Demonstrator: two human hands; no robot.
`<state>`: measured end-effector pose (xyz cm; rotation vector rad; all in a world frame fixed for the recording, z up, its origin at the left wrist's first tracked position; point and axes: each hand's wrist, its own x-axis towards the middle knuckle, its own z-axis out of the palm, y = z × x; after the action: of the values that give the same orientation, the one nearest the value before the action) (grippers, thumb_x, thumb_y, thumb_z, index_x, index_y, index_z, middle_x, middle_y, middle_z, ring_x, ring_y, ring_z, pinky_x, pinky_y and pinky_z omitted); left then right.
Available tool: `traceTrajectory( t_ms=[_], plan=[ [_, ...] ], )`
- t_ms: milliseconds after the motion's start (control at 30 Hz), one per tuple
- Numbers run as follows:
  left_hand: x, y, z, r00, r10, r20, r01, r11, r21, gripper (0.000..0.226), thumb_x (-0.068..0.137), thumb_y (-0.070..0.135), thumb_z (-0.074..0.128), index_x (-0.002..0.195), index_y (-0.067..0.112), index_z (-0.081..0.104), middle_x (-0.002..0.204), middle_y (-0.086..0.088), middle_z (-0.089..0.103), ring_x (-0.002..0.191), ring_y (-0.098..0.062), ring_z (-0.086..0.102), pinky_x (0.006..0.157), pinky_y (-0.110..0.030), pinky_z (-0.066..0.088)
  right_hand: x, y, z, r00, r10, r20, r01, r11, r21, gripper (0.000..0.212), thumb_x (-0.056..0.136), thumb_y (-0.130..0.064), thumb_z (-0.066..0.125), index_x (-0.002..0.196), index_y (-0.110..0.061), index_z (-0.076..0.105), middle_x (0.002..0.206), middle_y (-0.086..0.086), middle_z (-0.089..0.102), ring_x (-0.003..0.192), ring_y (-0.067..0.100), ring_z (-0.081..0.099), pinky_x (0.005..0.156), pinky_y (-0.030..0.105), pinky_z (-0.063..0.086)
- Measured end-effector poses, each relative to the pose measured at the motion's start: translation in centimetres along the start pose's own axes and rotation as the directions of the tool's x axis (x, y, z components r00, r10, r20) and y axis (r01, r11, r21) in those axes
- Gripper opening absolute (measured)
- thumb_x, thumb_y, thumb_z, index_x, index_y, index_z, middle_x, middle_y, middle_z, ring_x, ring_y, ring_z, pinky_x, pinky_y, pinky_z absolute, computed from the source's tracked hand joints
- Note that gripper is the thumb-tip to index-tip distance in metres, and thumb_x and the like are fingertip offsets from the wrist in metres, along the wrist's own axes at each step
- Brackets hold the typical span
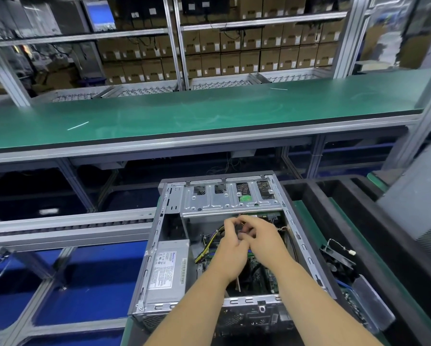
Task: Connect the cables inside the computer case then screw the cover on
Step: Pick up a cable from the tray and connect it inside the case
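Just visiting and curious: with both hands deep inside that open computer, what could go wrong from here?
Both hands, left and right, crowd one spot, hiding the connector, so it could probably go in crooked. The yellow cables by the left hand might snag or pull loose. The case has bare metal edges near the forearms, which might scrape them.
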<state>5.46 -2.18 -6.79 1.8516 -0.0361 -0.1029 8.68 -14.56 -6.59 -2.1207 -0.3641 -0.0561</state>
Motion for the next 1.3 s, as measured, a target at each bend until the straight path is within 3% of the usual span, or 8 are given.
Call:
traceTrajectory(
  t_ms=[100, 233, 300, 433, 667, 767, 933, 1300],
  plan=[
    [0.2, 0.0, -0.1, 0.999, -0.043, 0.002, 0.043, 0.999, -0.012, 0.045, 0.082, 0.02, 0.041, 0.115, 0.049, 0.034, 0.118, 0.006, 0.062, 0.101, -0.005, 0.063, 0.093, -0.046, 0.054, 0.0, 0.3, 0.0, 0.998, 0.056, 0.033, -0.057, 0.998, 0.02, 0.048, 0.089, -0.001, 0.064, 0.125, -0.033, 0.065, 0.094, -0.006, 0.06, 0.067, -0.006, 0.052, 0.067, 0.007, 0.043],
    [0.4, 0.2, -0.5, 0.983, -0.179, 0.033, 0.182, 0.978, -0.101, 0.06, 0.072, 0.014, 0.039, 0.125, 0.042, 0.035, 0.082, -0.006, 0.056, 0.052, -0.018, 0.047, 0.045, -0.03, 0.036, 0.3, 0.9, 0.1, 0.985, 0.141, 0.097, -0.147, 0.988, 0.054, 0.058, 0.091, -0.003, 0.063, 0.141, -0.033, 0.056, 0.089, -0.005, 0.058, 0.057, -0.007, 0.05, 0.059, 0.009, 0.043],
    [0.4, 0.2, -0.5, 0.981, -0.194, 0.013, 0.194, 0.977, -0.088, 0.058, 0.076, 0.011, 0.04, 0.125, 0.042, 0.036, 0.083, -0.011, 0.057, 0.056, -0.028, 0.052, 0.048, -0.028, 0.03, 0.4, 1.0, 0.3, 0.978, 0.16, 0.135, -0.166, 0.986, 0.032, 0.06, 0.094, -0.008, 0.061, 0.146, -0.035, 0.049, 0.086, -0.005, 0.061, 0.06, -0.004, 0.052, 0.061, 0.011, 0.042],
    [0.2, 0.5, -0.5, 0.984, -0.177, -0.01, 0.176, 0.981, -0.083, 0.049, 0.078, 0.012, 0.042, 0.115, 0.045, 0.038, 0.086, -0.015, 0.064, 0.049, -0.003, 0.048, 0.048, -0.021, 0.037, 0.4, 1.0, 0.7, 0.976, 0.155, 0.151, -0.163, 0.986, 0.044, 0.043, 0.096, -0.009, 0.058, 0.129, -0.036, 0.064, 0.085, 0.008, 0.067, 0.072, 0.009, 0.058, 0.074, 0.038, 0.052],
    [0.7, -0.3, -0.5, 0.983, -0.125, -0.137, 0.13, 0.991, 0.027, 0.054, 0.08, 0.018, 0.054, 0.123, 0.038, 0.029, 0.067, 0.008, 0.056, 0.045, -0.005, 0.048, 0.047, -0.026, 0.038, 0.9, 1.4, 0.9, 0.979, 0.195, -0.052, -0.198, 0.978, -0.059, 0.011, 0.1, -0.018, 0.056, 0.099, -0.024, 0.065, 0.088, -0.008, 0.068, 0.083, 0.016, 0.063, 0.073, 0.03, 0.049],
    [0.8, -0.6, -0.8, 0.979, -0.122, -0.161, 0.163, 0.95, 0.267, 0.021, 0.077, 0.031, 0.063, 0.09, 0.027, 0.048, 0.062, 0.006, 0.053, 0.055, -0.016, 0.048, 0.053, -0.028, 0.036, 1.2, 2.0, 1.3, 0.957, 0.269, -0.106, -0.277, 0.958, -0.069, 0.012, 0.105, -0.02, 0.048, 0.105, -0.019, 0.06, 0.086, 0.0, 0.066, 0.077, 0.022, 0.062, 0.072, 0.037, 0.05],
    [1.2, -1.3, -0.8, 0.984, -0.093, -0.153, 0.138, 0.936, 0.324, 0.05, 0.089, 0.039, 0.061, 0.054, 0.02, 0.031, 0.051, 0.002, 0.034, 0.054, -0.019, 0.034, 0.056, -0.031, 0.029, 2.3, 3.0, 2.5, 0.948, 0.319, -0.004, -0.316, 0.939, -0.135, 0.029, 0.106, -0.022, 0.045, 0.128, -0.011, 0.061, 0.117, 0.008, 0.068, 0.098, 0.021, 0.06, 0.079, 0.028, 0.042],
    [0.8, 0.3, -1.6, 0.898, -0.44, -0.006, 0.415, 0.852, -0.318, 0.01, 0.082, 0.011, 0.062, 0.072, 0.012, 0.062, 0.053, -0.001, 0.052, 0.048, -0.019, 0.052, 0.054, -0.033, 0.051, 3.9, 4.2, 4.2, 0.928, 0.291, 0.233, -0.22, 0.932, -0.29, 0.009, 0.095, -0.017, 0.051, 0.088, -0.021, 0.053, 0.071, -0.002, 0.056, 0.065, 0.018, 0.048, 0.064, 0.032, 0.038]
  ],
)
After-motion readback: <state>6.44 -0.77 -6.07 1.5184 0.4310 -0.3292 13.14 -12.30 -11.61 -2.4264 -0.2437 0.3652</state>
